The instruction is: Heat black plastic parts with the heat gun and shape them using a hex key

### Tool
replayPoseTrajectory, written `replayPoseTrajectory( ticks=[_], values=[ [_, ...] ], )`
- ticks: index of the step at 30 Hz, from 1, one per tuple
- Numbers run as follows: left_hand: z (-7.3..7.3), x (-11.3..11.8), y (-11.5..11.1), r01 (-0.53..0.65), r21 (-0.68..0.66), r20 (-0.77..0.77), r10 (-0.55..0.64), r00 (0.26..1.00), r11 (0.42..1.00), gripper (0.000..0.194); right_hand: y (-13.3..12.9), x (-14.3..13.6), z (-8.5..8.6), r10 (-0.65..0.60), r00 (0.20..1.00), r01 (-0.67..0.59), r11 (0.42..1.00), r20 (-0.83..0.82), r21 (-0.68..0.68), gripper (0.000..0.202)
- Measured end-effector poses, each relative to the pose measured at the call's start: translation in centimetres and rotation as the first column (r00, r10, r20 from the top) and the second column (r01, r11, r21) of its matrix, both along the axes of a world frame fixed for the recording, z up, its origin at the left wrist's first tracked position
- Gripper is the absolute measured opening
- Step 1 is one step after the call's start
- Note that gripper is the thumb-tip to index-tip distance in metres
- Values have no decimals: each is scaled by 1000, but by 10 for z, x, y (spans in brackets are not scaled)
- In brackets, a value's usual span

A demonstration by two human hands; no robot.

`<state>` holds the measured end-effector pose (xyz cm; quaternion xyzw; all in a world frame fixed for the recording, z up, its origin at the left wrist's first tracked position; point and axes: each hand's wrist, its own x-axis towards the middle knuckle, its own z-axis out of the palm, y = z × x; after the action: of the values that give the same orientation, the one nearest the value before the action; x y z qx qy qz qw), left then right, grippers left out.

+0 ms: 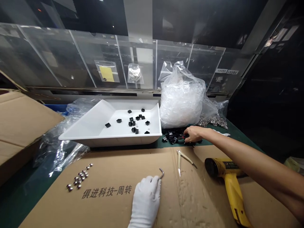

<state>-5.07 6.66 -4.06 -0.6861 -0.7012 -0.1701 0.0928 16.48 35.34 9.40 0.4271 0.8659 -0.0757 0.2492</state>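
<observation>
My left hand [146, 198], in a white glove, rests over the cardboard sheet [106, 171] with its fingers closed around a small bent metal hex key [161, 173], whose hooked end sticks out at the top. My bare right hand [193, 134] reaches to the pile of small black parts [171, 136] right of the white tray [111, 140]. Its fingers are bent together at the pile's edge; what they hold, if anything, is too small to name. Several black pieces [119, 120] lie scattered inside the tray.
Pale-handled pliers [179, 163] and a yellow heat gun [234, 193] lie on the cardboard. Small metal pieces [80, 177] sit at left. Behind are a stuffed clear bag [181, 98] and a bag of metal parts [215, 120]. An open carton [23, 120] stands far left.
</observation>
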Motion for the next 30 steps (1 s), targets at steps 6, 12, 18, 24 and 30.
replayPoseTrajectory(
  ticks=[6,12,18,24,30],
  values=[
    [-1,-1,2,14,43,-35,-12,999,999,21,-7,5,-4,-39,999,37,998,-28,-43,31],
    [-2,-1,2,29,69,-44,-26,999,997,21,-19,8,-6,-129,984,122,991,-126,-57,31],
    [0,-3,2,18,96,32,-22,999,995,17,-50,15,7,-283,877,240,958,-389,-158,28],
    [19,13,-10,-50,77,718,-21,696,996,36,-135,19,-5,-495,530,175,859,-689,-482,47],
    [42,58,-5,653,-208,656,599,-459,728,95,-228,11,-21,-667,218,-159,696,-713,-700,58]
  ],
)
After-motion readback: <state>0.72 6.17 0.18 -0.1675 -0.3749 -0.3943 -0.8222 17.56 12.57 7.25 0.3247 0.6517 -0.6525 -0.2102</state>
